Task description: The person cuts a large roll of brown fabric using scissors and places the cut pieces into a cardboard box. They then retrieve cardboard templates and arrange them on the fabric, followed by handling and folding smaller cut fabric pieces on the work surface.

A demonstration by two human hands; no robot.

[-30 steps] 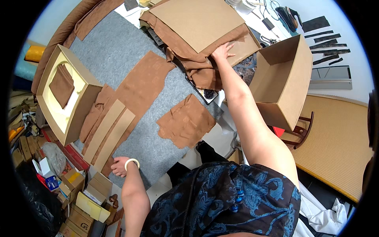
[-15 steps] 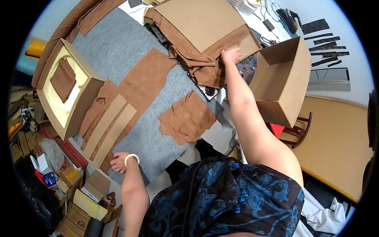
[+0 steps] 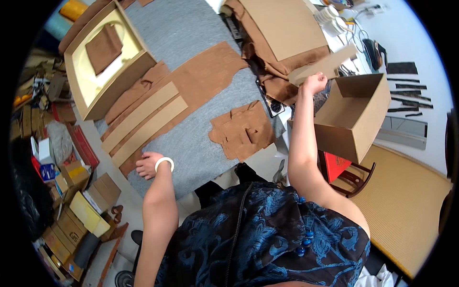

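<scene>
From my remote view, the right hand [image 3: 314,83] is clamped on the near edge of a cardboard strip [image 3: 333,61]; its long axis slants rightward-away, near the open box [image 3: 377,107] (left hand [image 3: 150,165] well apart, closure: cannot tell).

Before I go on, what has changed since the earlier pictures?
The right hand, first spread flat on a cardboard piece, now grips its edge; the piece looks tilted up, its end out to the right. The view has turned. Unchanged: left hand near two cardboard strips, open box.
</scene>
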